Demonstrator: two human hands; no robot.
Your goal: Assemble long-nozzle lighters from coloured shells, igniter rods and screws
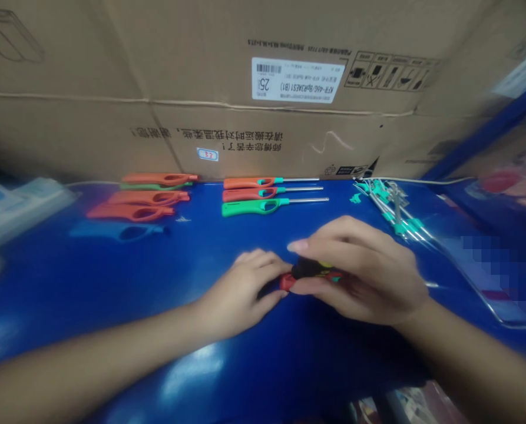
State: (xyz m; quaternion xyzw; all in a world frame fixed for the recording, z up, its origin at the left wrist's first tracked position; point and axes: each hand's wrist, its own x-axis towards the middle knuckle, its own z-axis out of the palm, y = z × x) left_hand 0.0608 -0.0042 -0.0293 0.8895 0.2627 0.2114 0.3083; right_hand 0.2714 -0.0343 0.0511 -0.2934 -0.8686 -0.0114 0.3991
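Note:
My left hand (247, 288) is closed, its thumb and fingers pinching a small red lighter body (286, 281) just above the blue table. Most of that piece is hidden by both hands; a bit of red and teal shows again beneath my right fingers. My right hand (364, 268) curls around a black-and-yellow tool handle (304, 268), which meets the red piece. The tool's tip cannot be seen. Behind the hands lie three assembled long-nosed lighters (269, 206), orange, red and green, with teal collars and metal tubes.
Several orange, green and blue lighter shells (134, 211) lie at left. Metal tubes with teal parts (397, 215) are heaped at back right, near a clear plastic sheet (488, 282). A large cardboard box (192, 65) walls off the back. A pale container (24, 212) stands far left.

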